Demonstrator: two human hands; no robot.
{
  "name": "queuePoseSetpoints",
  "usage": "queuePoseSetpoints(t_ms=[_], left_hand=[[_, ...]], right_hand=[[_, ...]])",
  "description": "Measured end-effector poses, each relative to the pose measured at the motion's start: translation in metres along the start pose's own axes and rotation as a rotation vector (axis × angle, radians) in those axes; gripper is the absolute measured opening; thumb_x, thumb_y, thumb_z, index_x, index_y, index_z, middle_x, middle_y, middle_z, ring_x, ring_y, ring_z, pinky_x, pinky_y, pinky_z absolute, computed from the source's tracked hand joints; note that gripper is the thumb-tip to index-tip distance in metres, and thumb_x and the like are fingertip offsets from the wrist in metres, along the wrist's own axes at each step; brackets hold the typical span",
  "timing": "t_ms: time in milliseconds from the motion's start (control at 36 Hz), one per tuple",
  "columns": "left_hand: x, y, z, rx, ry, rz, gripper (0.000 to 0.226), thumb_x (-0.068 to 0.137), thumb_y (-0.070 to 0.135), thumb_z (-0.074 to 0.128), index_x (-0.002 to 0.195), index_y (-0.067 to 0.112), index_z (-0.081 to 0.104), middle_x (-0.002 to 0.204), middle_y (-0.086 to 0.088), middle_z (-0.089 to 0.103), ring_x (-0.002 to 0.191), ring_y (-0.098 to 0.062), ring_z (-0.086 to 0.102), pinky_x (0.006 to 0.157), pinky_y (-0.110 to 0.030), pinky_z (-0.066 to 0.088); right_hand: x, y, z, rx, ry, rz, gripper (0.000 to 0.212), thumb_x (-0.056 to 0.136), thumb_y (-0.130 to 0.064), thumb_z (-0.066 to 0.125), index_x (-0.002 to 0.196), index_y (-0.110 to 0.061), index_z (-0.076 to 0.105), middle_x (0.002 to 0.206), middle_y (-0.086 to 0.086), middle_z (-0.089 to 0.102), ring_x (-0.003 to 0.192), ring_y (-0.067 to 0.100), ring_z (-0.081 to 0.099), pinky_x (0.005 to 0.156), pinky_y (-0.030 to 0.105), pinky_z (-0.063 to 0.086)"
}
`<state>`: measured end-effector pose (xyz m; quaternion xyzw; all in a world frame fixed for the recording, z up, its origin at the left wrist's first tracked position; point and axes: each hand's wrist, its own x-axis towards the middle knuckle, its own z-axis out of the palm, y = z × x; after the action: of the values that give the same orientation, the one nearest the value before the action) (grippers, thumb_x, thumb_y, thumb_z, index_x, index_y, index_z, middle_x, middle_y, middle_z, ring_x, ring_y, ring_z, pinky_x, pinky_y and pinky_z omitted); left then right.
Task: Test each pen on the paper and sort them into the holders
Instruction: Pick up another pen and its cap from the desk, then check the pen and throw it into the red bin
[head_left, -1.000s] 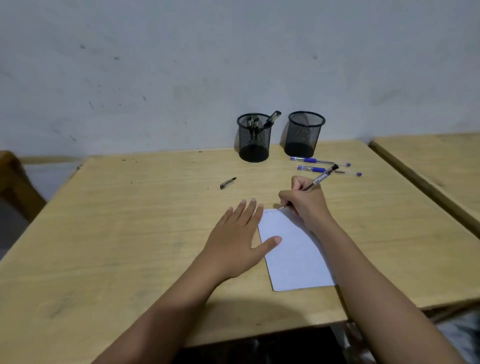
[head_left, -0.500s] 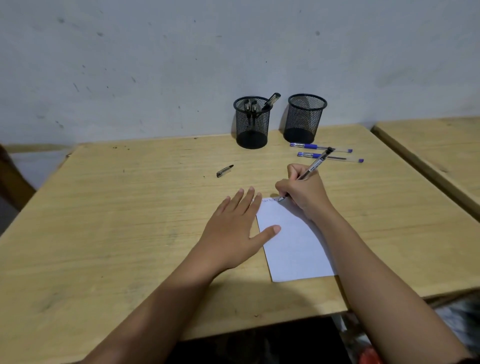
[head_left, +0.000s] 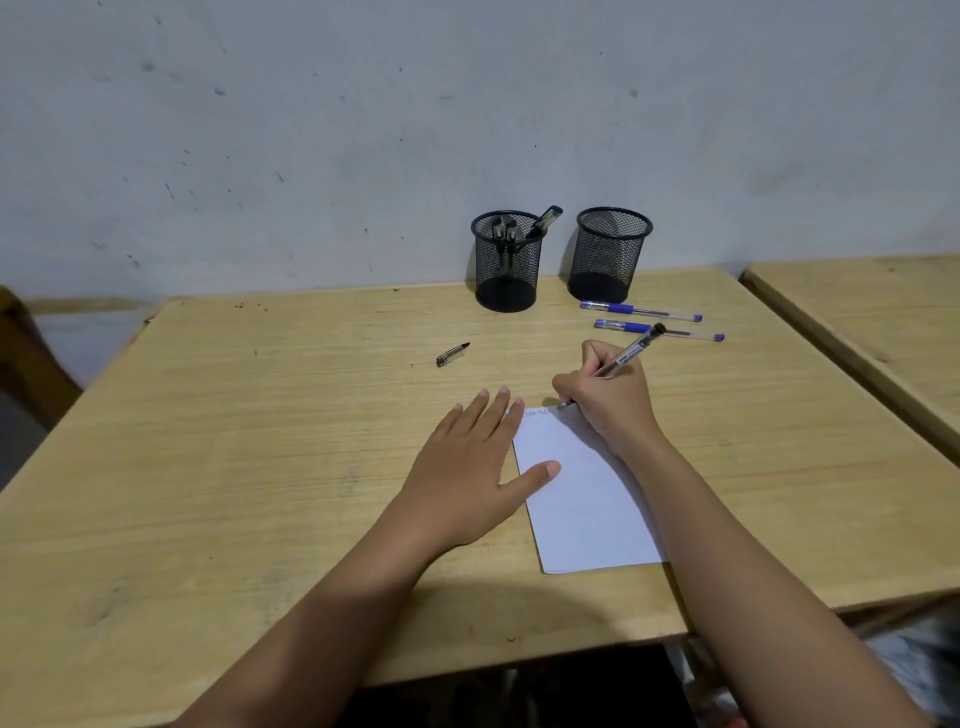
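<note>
My right hand (head_left: 610, 397) grips a black pen (head_left: 631, 351) with its tip on the top edge of the white paper (head_left: 587, 499), beside small scribbles. My left hand (head_left: 470, 478) lies flat, fingers spread, its thumb pressing the paper's left edge. Two black mesh holders stand at the back: the left holder (head_left: 506, 262) contains three black pens, the right holder (head_left: 608, 254) looks empty. Two blue pens, one (head_left: 639, 310) behind the other (head_left: 675, 331), lie in front of the right holder. A black pen cap (head_left: 453, 354) lies alone on the table.
The wooden table (head_left: 234, 441) stands against a grey wall. A second wooden table (head_left: 872, 322) sits to the right across a narrow gap. A brown chair part (head_left: 26, 353) shows at the far left.
The view has tilted slightly. My right hand keeps the pen tip at the paper's top edge with small shifts. The left hand stays flat on the paper.
</note>
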<state>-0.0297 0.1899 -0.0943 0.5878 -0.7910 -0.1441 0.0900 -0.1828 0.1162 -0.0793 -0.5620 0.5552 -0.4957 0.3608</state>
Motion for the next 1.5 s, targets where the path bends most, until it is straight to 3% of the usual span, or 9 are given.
queuePoseSetpoints(t_ms=[444, 611, 778, 861, 972, 1111, 1250, 1389, 1500], left_hand=[[-0.001, 0.0, 0.0, -0.021, 0.002, 0.01, 0.075, 0.09, 0.065, 0.025, 0.15, 0.026, 0.0, 0.159, 0.009, -0.008, 0.145, -0.008, -0.011, 0.12, -0.033, -0.004], [0.002, -0.002, -0.005, -0.113, -0.02, 0.007, 0.076, 0.089, 0.064, 0.034, 0.15, 0.026, 0.008, 0.159, 0.01, -0.002, 0.145, -0.007, -0.006, 0.119, -0.031, -0.001], [0.017, -0.016, -0.033, -0.424, -0.026, -0.016, 0.05, 0.09, 0.055, 0.045, 0.122, 0.019, 0.056, 0.129, 0.005, 0.051, 0.123, -0.016, 0.046, 0.105, -0.036, 0.037], [0.03, -0.022, -0.045, -0.554, 0.116, -0.089, 0.043, 0.091, 0.042, 0.053, 0.125, 0.016, 0.054, 0.123, 0.009, 0.048, 0.111, -0.006, 0.049, 0.089, -0.023, 0.038], [0.054, -0.041, -0.047, -0.4, 0.362, -0.169, 0.045, 0.093, 0.027, 0.053, 0.133, 0.007, 0.047, 0.133, -0.005, 0.047, 0.121, -0.019, 0.044, 0.094, -0.021, 0.032], [0.072, -0.057, -0.033, -0.181, 0.324, -0.23, 0.028, 0.095, 0.025, 0.047, 0.105, 0.002, 0.06, 0.117, -0.01, 0.052, 0.112, -0.027, 0.044, 0.092, -0.035, 0.042], [0.079, -0.054, -0.03, -0.19, 0.404, -0.188, 0.024, 0.095, 0.017, 0.05, 0.103, 0.002, 0.067, 0.105, -0.011, 0.058, 0.1, -0.025, 0.052, 0.083, -0.035, 0.045], [0.066, -0.04, -0.041, -0.546, 0.426, -0.13, 0.002, 0.086, 0.01, 0.063, 0.087, 0.009, 0.065, 0.086, -0.004, 0.064, 0.08, -0.018, 0.059, 0.07, -0.022, 0.046], [0.046, -0.015, -0.053, -0.874, 0.417, -0.021, 0.016, 0.081, 0.002, 0.068, 0.078, 0.018, 0.067, 0.08, 0.0, 0.065, 0.073, -0.004, 0.06, 0.067, -0.016, 0.05]], right_hand=[[-0.004, -0.004, -0.002, -0.016, 0.042, -0.025, 0.035, 0.064, 0.011, 0.059, 0.054, -0.009, 0.032, 0.054, 0.007, 0.029, 0.054, 0.021, 0.031, 0.053, 0.028, 0.031], [-0.006, -0.015, -0.015, 0.326, 0.18, 0.048, 0.03, 0.071, 0.01, 0.068, 0.061, -0.009, 0.046, 0.056, 0.005, 0.049, 0.045, 0.01, 0.048, 0.048, 0.019, 0.046], [0.001, -0.019, -0.022, 0.736, 0.078, 0.129, 0.017, 0.079, 0.008, 0.062, 0.096, 0.009, 0.062, 0.086, 0.016, 0.067, 0.07, 0.014, 0.068, 0.065, 0.016, 0.055], [0.008, -0.02, -0.028, 0.822, 0.07, 0.152, 0.02, 0.084, 0.001, 0.06, 0.1, 0.014, 0.06, 0.091, 0.022, 0.067, 0.072, 0.018, 0.07, 0.07, 0.019, 0.057], [0.015, -0.025, -0.036, 0.737, 0.049, 0.15, 0.008, 0.084, 0.0, 0.061, 0.088, 0.004, 0.066, 0.082, 0.014, 0.071, 0.078, 0.023, 0.07, 0.075, 0.022, 0.057], [0.018, -0.03, -0.045, 0.662, 0.004, 0.137, 0.007, 0.084, 0.002, 0.06, 0.081, 0.0, 0.066, 0.077, 0.011, 0.073, 0.076, 0.023, 0.069, 0.074, 0.021, 0.058], [0.016, -0.032, -0.05, 0.617, -0.04, 0.158, 0.018, 0.082, -0.001, 0.064, 0.096, 0.011, 0.064, 0.092, 0.021, 0.07, 0.077, 0.023, 0.07, 0.072, 0.021, 0.058], [0.004, -0.038, -0.046, 0.601, -0.086, 0.155, 0.022, 0.081, -0.001, 0.065, 0.098, 0.013, 0.065, 0.089, 0.022, 0.069, 0.074, 0.021, 0.07, 0.074, 0.021, 0.057], [-0.007, -0.045, -0.04, 0.623, -0.094, 0.132, 0.014, 0.08, 0.001, 0.065, 0.091, 0.01, 0.067, 0.079, 0.016, 0.07, 0.071, 0.021, 0.07, 0.069, 0.018, 0.057]])
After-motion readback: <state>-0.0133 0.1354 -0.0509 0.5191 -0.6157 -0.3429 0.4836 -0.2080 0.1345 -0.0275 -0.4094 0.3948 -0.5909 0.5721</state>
